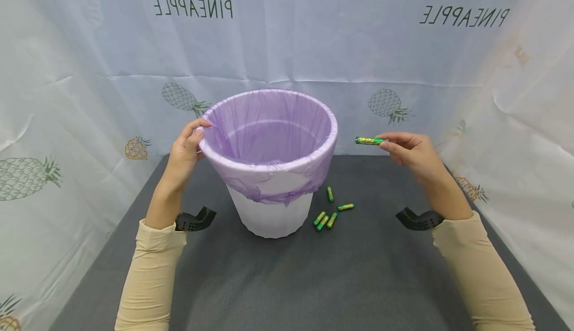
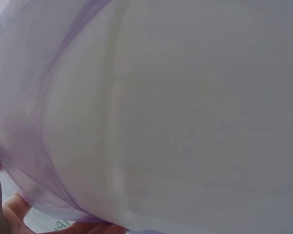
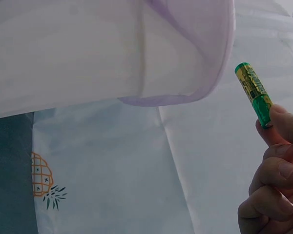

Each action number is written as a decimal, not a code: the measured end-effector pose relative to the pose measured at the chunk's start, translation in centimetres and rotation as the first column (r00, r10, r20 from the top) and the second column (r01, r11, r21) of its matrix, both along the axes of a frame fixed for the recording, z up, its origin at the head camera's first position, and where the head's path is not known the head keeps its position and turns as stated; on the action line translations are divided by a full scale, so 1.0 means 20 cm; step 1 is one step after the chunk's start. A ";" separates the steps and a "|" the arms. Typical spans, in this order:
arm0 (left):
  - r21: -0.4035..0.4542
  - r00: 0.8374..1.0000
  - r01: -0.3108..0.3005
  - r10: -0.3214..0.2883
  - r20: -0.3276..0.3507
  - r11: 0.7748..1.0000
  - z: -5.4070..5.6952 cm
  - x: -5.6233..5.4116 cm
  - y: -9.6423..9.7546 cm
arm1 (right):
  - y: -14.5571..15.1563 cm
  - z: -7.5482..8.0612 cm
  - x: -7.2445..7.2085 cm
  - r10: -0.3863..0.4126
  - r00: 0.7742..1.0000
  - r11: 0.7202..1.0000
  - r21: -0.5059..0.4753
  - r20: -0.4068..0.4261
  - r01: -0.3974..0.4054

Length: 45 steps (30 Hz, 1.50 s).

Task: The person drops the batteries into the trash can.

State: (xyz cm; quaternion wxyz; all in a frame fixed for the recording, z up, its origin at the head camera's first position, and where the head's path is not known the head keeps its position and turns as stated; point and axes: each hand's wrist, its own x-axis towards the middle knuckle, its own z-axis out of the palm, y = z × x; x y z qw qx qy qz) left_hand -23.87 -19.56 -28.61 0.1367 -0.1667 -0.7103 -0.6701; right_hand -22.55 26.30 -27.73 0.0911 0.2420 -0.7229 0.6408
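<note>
A white trash can (image 1: pixel 271 216) stands upright on the dark table, lined with a purple trash bag (image 1: pixel 273 144) folded over its rim. My left hand (image 1: pixel 185 144) grips the rim at the left side, thumb and fingers around the edge; in the left wrist view the can's white wall (image 2: pixel 195 117) fills most of the picture. To the right of the can, at about rim height, my right hand (image 1: pixel 410 154) pinches a green and yellow battery (image 1: pixel 369 141) by one end, its other end pointing toward the can. The right wrist view shows this battery (image 3: pixel 254 92) between thumb and index finger.
Several more green and yellow batteries (image 1: pixel 323 222) lie on the dark tabletop (image 1: pixel 287 281) just right of the can's base. Behind and at both sides hangs a pale curtain (image 1: pixel 305 47) printed with pineapples. Each wrist wears a black mount (image 1: pixel 195 220).
</note>
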 end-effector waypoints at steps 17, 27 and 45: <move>0.001 1.000 -0.003 0.003 -0.006 1.000 -0.01 0.00 0.00 | -0.13 0.11 -0.02 0.011 0.999 1.000 -0.010 -0.048 -0.012; -0.014 1.000 -0.020 0.020 -0.006 1.000 -0.01 -0.01 -0.01 | -0.30 0.14 -0.05 0.032 0.999 0.999 -0.018 -0.018 -0.032; -0.001 1.000 -0.013 0.013 -0.017 1.000 -0.02 -0.01 0.00 | -0.46 0.13 -0.11 0.062 0.998 0.994 -0.092 0.023 -0.059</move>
